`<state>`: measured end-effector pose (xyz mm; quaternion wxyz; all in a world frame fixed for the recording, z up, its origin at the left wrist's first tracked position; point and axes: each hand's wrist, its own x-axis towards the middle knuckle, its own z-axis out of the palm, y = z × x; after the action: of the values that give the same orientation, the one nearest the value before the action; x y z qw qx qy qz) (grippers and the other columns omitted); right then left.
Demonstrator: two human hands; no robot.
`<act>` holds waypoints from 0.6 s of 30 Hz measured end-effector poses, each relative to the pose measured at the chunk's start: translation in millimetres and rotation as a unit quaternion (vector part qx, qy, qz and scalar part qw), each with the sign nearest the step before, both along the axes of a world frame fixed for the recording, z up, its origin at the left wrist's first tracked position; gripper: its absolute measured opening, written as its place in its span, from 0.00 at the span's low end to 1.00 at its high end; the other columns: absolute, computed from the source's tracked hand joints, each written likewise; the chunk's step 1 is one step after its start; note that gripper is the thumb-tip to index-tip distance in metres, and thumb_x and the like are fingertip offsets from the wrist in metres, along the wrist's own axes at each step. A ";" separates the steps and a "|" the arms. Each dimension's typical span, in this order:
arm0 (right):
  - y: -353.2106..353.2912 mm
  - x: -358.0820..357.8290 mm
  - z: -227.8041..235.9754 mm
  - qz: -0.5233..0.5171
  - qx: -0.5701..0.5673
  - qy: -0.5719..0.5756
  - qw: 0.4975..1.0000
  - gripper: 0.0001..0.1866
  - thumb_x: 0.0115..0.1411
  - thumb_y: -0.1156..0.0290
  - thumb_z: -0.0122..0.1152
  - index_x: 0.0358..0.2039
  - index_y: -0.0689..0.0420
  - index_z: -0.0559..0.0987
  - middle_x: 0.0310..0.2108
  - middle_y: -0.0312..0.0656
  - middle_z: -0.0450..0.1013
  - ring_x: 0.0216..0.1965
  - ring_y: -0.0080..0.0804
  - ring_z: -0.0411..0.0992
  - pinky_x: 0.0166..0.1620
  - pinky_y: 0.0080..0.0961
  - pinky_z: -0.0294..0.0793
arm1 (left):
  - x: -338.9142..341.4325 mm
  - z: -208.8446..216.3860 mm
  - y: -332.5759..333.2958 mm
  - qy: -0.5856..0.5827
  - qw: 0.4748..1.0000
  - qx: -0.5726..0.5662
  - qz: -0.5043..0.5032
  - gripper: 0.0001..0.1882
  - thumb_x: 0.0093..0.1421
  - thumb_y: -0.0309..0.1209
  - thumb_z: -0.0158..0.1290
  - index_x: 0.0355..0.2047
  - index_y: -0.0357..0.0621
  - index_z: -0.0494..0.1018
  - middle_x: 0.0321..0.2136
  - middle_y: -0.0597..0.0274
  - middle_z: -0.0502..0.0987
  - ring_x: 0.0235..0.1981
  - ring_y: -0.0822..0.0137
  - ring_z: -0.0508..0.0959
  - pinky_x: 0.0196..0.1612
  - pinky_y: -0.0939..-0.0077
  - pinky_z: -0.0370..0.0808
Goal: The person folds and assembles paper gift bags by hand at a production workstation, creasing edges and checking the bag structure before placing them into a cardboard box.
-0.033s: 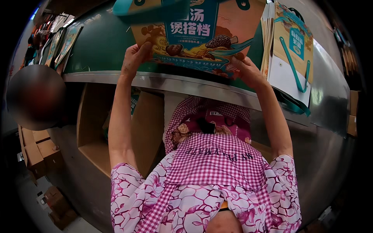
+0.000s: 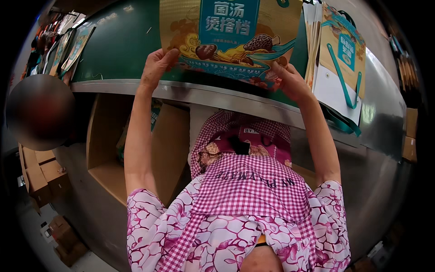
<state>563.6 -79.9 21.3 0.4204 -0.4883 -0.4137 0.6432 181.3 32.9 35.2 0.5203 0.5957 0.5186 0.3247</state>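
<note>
A gold paper gift bag [image 2: 229, 43] with a teal panel and printed mushrooms above a bowl extends past the top of the picture. Its left edge is pinched in my left hand [image 2: 158, 67], thumb on the printed face. At the lower right corner, my right hand [image 2: 292, 82] is closed on the bag, thumb in front and fingers mostly hidden behind. The bag is over the green tabletop [image 2: 120, 50]; I cannot tell whether it touches it. One black eyelet shows near its upper right.
Similar bags with teal straps [image 2: 342, 59] lie stacked at the right, and more bags [image 2: 74, 50] are at the far left. Below the metal table edge [image 2: 199, 96] stands an open cardboard box [image 2: 170, 149] with printed bags inside. Cartons [image 2: 45, 172] sit at the lower left.
The teal strap that swung across the bag's upper left is out of sight. The bag has tilted, its upper part looks narrower, and its face shows more golden. Both hands keep their grip.
</note>
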 end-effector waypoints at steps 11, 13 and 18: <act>18.8 35.7 -19.2 -0.064 0.035 0.083 0.994 0.21 0.69 0.64 0.57 0.57 0.62 0.72 0.55 0.43 0.73 0.57 0.33 0.71 0.64 0.33 0.65 | 12.6 -34.0 44.5 -0.059 0.994 0.081 -0.035 0.16 0.64 0.39 0.60 0.47 0.43 0.80 0.37 0.71 0.82 0.38 0.82 0.78 0.39 0.84 0.74; 20.3 30.7 -16.2 -0.077 0.038 0.085 0.993 0.17 0.68 0.67 0.59 0.54 0.61 0.74 0.53 0.43 0.75 0.55 0.32 0.73 0.62 0.33 0.69 | 27.4 -19.0 46.1 -0.074 0.996 0.058 -0.008 0.13 0.66 0.41 0.56 0.41 0.45 0.79 0.33 0.72 0.81 0.30 0.80 0.77 0.34 0.84 0.75; 27.1 25.9 -1.9 -0.117 0.032 0.077 0.990 0.14 0.68 0.67 0.59 0.50 0.60 0.76 0.50 0.43 0.77 0.51 0.32 0.76 0.57 0.32 0.73 | 43.6 -12.9 49.7 -0.155 0.988 0.006 0.022 0.11 0.69 0.39 0.53 0.36 0.46 0.79 0.29 0.70 0.80 0.28 0.78 0.78 0.30 0.84 0.75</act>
<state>589.5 -52.8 19.4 0.5386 -0.4688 -0.3403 0.6118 224.8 82.7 22.2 0.5837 0.5296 0.4429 0.4274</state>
